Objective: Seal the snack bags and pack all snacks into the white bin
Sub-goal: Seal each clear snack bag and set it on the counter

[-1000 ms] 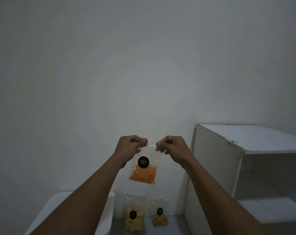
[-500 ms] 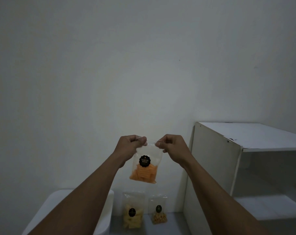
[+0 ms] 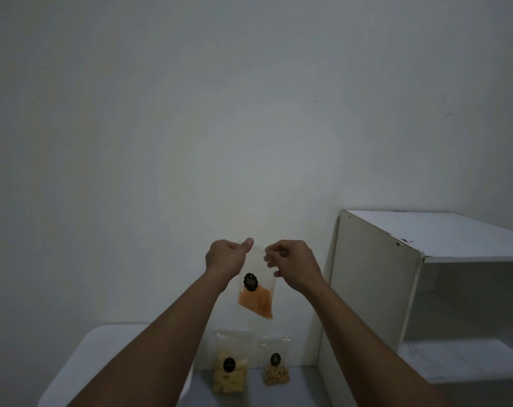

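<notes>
While the left hand [image 3: 226,256] pinches the orange snack bag [image 3: 255,292] by its top corner in mid-air above the floor, the right hand [image 3: 290,264] curls at the opposite edge; contact unclear. Thin film, light, limp, likely slippery: best gripped along the seal strip.

Orange snack bag [image 3: 256,299], yellow snack bag [image 3: 230,373] and tan snack bag [image 3: 276,373] bear black stickers beside the white bin [image 3: 102,356].

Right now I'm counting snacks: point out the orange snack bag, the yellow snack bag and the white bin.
orange snack bag [image 3: 255,302], head view, on the orange snacks.
yellow snack bag [image 3: 230,374], head view, on the yellow snacks.
white bin [image 3: 102,356], head view, on its bare top.
</notes>
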Demonstrator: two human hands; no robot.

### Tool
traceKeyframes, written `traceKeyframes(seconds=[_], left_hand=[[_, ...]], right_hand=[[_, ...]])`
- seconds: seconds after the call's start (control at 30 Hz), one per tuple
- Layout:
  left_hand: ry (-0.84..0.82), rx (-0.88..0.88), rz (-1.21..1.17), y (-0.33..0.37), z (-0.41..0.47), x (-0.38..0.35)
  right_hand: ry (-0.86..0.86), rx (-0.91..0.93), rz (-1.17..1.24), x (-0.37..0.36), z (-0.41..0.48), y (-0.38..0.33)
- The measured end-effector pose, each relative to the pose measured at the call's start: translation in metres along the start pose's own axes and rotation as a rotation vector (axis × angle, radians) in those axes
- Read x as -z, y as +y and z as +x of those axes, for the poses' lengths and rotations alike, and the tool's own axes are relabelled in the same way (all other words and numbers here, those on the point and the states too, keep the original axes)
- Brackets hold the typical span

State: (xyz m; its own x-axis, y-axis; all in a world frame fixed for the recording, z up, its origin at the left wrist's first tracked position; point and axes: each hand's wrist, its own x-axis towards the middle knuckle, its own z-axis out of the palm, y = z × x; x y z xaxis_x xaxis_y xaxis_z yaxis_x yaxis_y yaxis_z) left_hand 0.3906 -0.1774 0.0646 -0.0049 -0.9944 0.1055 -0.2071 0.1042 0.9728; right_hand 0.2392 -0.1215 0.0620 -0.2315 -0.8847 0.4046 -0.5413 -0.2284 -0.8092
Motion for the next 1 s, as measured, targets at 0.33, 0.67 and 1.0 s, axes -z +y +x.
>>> traceKeyframes(seconds=[0.33, 0.67, 1.0], left_hand=[[-0.169, 0.182, -0.316, 0.005, -0.002, 0.003], [-0.289, 0.087, -0.268, 0.003, 0.0, 0.008], [-0.428, 0.229, -0.264, -0.016, 0.004, 0.018]], right_hand=[[-0.01, 0.063, -0.052, -0.008, -0.006, 0.008], [-0.112, -0.059, 0.145, -0.003, -0.005, -0.001], [-0.27, -0.205, 0.258, -0.004, -0.006, 0.004]])
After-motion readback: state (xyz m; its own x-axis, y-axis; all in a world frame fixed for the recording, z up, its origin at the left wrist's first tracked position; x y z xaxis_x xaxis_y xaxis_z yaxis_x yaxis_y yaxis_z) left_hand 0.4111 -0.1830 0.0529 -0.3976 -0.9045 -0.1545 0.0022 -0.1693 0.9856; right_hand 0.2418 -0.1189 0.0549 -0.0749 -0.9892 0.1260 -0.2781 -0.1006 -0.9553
